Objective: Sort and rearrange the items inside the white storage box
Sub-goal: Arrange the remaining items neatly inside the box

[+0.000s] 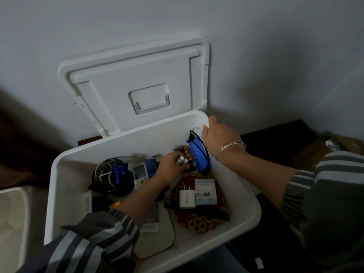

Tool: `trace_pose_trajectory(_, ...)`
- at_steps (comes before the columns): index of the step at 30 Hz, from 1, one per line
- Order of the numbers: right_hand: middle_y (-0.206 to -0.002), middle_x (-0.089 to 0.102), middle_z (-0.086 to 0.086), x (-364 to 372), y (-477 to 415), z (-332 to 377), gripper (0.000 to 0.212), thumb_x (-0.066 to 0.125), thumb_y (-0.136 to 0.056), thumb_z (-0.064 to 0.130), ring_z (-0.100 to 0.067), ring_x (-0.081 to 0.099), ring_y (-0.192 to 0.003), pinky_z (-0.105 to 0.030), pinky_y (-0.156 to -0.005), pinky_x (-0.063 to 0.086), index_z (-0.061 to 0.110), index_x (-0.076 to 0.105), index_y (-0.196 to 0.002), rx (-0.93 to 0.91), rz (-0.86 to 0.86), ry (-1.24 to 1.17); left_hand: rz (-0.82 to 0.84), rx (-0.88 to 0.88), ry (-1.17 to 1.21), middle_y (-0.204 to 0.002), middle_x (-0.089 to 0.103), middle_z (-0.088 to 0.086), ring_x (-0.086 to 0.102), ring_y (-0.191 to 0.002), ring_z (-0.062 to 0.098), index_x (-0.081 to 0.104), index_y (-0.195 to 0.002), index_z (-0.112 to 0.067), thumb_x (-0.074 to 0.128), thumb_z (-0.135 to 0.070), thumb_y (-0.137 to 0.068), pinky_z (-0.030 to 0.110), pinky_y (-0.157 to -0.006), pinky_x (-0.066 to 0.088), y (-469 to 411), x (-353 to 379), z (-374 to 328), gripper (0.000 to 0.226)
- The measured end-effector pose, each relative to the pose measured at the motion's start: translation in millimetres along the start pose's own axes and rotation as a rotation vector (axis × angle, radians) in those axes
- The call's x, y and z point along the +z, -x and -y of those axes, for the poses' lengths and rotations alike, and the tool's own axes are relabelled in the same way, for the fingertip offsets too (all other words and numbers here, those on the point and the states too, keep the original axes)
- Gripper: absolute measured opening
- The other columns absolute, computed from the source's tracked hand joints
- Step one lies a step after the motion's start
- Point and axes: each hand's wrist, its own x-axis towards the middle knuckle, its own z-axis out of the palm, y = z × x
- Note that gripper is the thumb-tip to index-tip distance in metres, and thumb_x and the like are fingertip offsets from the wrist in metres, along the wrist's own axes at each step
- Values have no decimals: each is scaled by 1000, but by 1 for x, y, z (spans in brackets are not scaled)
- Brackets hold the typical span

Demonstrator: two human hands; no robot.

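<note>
The white storage box point(59, 174) stood open on a dark bench point(275, 133) close to the wall, with its lid point(137, 79) tipped up against the wall behind its far edge. Inside, near the far wall, the left grip point(171, 164) was closed round two white batteries point(181, 160), just beside a pack of gold-tipped batteries point(185, 152). A blue device point(199, 158) stood on edge against these toward the far right corner, a black cable point(194, 133) rising from its top. The right grip point(218, 133) was at that corner, over the box's rim and above the blue device; I could not tell whether it held anything. A silver bracelet point(230, 147) circled that wrist. Toward the left wall lay a coil of cables point(110, 174) with a blue clip, and a remote control point(140, 174) lay beside it. Nearer the right wall a white plug charger point(187, 197) and a pale blue carton point(205, 192) with a barcode sat side by side on a red patterned mat point(197, 219). A flat beige item point(155, 239) lay by the near edge. Both arms wore grey striped sleeves point(88, 243).
</note>
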Motion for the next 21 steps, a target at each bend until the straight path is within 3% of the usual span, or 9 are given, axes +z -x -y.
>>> trace_pose_trajectory(3, -59, 41, 3, 0, 0, 0, 27, 29, -100, 31, -11, 40, -49, -26, -43, 24, 10, 41, -111, -2, -1, 3, 1, 19, -27, -104, 68, 13, 62, -93, 24, 66, -104, -4, 65, -13, -90, 33, -80, 50, -1, 4, -2, 17)
trace_pose_trajectory(8, -60, 39, 3, 0, -1, 1, 28, 29, -100, 32, -13, 39, -50, -27, -48, 30, 9, 41, -111, 4, 9, 6, 9, 118, -99, -113, 68, 10, 61, -104, 24, 67, -117, -8, 59, -11, -93, 26, -83, 44, -3, 10, -5, 25)
trace_pose_trajectory(11, -59, 40, 3, 0, -1, 1, 28, 30, -100, 31, -11, 39, -49, -26, -43, 24, 9, 41, -112, -2, 1, 4, 45, 175, -124, -117, 68, 7, 61, -106, 21, 67, -118, -13, 61, -8, -91, 23, -82, 40, -2, 10, -5, 28)
trace_pose_trajectory(16, -59, 39, 3, -1, -1, 1, 29, 29, -100, 31, -12, 38, -49, -27, -44, 24, 9, 41, -114, 4, 5, 7, 54, 254, -133, -115, 69, 7, 61, -98, 18, 68, -115, -11, 62, -6, -90, 18, -74, 39, 2, 8, -4, 25)
trace_pose_trajectory(19, -59, 39, 3, -1, -1, 1, 29, 29, -100, 31, -12, 37, -49, -27, -46, 27, 9, 41, -113, 5, 5, 9, -69, 173, -171, -110, 67, 14, 62, -98, 26, 65, -112, -4, 56, -3, -93, 27, -78, 46, 3, 4, 0, 21)
trace_pose_trajectory(21, -59, 38, 4, -1, 0, 0, 28, 30, -100, 31, -11, 37, -48, -25, -43, 21, 9, 41, -113, 4, -2, 7, -138, 60, -145, -106, 67, 18, 62, -98, 29, 64, -108, 0, 55, -4, -94, 30, -78, 47, 3, 0, 2, 17)
